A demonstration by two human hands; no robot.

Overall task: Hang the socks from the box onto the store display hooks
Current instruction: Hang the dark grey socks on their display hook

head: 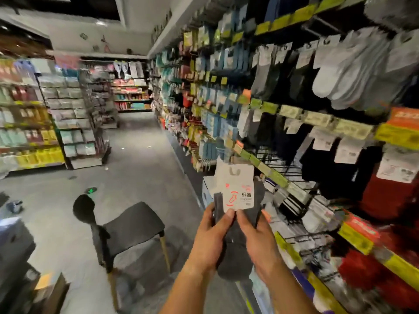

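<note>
**Both hands fanning carded socks by the rack**

Our left hand [209, 236] and right hand [256, 236] are pinching a bundle of dark socks [235, 248] at chest height beside the display hooks [292, 168]. Being light and floppy, they are probably best held by the stiff header card [238, 191].

A dark chair [133, 225] stands on the grey aisle floor [140, 155] (shelves of packaged goods [29, 123] well beyond).
</note>
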